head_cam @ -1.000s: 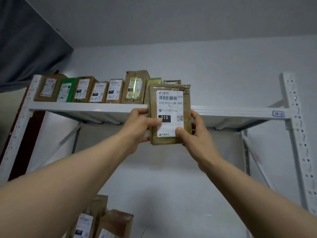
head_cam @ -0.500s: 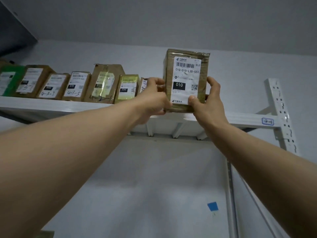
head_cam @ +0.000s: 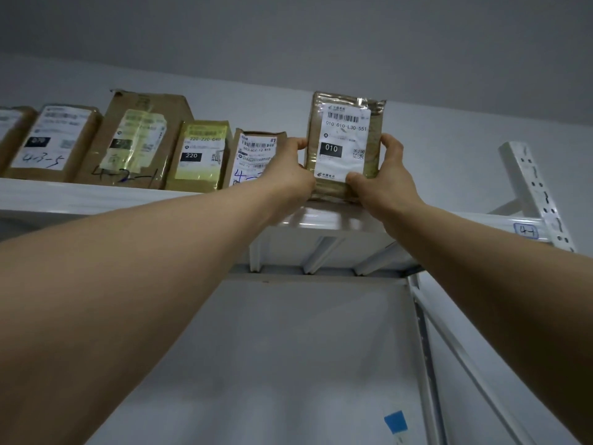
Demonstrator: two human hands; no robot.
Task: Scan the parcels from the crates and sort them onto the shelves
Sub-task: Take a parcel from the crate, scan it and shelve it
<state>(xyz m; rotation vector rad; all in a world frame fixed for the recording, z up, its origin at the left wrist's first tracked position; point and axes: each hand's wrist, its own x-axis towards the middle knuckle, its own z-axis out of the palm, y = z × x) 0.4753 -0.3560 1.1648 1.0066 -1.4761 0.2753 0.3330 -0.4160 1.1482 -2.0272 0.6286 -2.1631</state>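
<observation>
White metal shelving [head_cam: 96,197] runs high against a grey wall [head_cam: 288,348]. Left hand [head_cam: 285,168] and right hand [head_cam: 385,175], fingers curled, grip opposite sides of an upright brown parcel [head_cam: 346,139] labelled 010, its base at the shelving's front edge, twelve o'clock. Labelled parcels [head_cam: 141,139] stand in a row toward nine o'clock; blue tape [head_cam: 395,420] marks the wall at five o'clock.

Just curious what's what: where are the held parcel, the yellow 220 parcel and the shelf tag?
held parcel [head_cam: 345,139]: head view, white label's middle.
yellow 220 parcel [head_cam: 200,155]: head view, label's middle.
shelf tag [head_cam: 525,231]: head view, handwritten sticker's middle.
</observation>
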